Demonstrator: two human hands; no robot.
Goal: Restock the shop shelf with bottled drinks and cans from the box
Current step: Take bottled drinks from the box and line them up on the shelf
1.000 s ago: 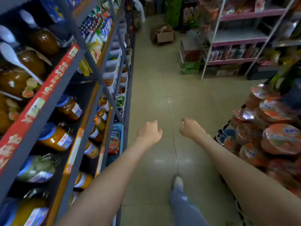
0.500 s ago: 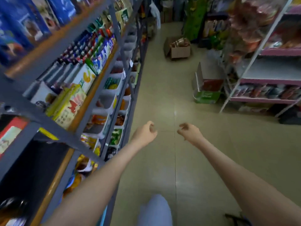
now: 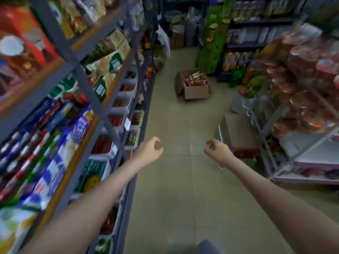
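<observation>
Shelf lbls blurred — box ahead.

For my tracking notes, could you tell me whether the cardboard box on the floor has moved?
No: the cardboard box sits beside the foot of the green display stand, as before; only the camera came nearer.

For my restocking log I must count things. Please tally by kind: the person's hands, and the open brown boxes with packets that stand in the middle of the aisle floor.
Hands: 2, the left hand and the right hand, both holding nothing
Open brown box with packets: 1
Total: 3
</observation>
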